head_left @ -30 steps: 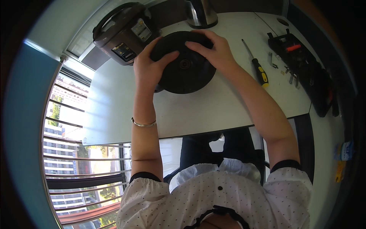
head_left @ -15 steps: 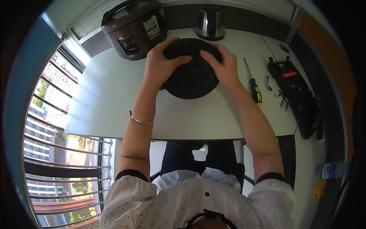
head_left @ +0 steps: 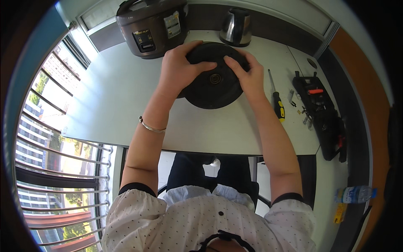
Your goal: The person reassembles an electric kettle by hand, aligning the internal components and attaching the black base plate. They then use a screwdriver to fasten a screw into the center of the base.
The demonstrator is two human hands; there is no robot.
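Between both hands I grip a black round disc (head_left: 212, 97) with a small ringed hub at its middle. My left hand (head_left: 178, 69) is closed on its upper left edge, the thumb lying across the face toward the hub. On the upper right edge my right hand (head_left: 250, 74) holds it the same way, thumb pressed on the face. The other fingers go behind the disc and are mostly hidden. A dark bit of something shows just past the disc's lower left edge; I cannot make out what it is.
A brown rice cooker (head_left: 153, 31) and a steel and black kettle (head_left: 236, 27) stand at the back of the white table (head_left: 113, 96). To the right lie a yellow and black screwdriver (head_left: 277, 101), small metal bits (head_left: 307, 117) and an open black tool case (head_left: 321, 109). A water bottle (head_left: 357, 195) is at lower right.
The view has shifted slightly, so the table and things on it sit a little differently in the picture. Both hands keep their hold on the disc, which looks much the same.
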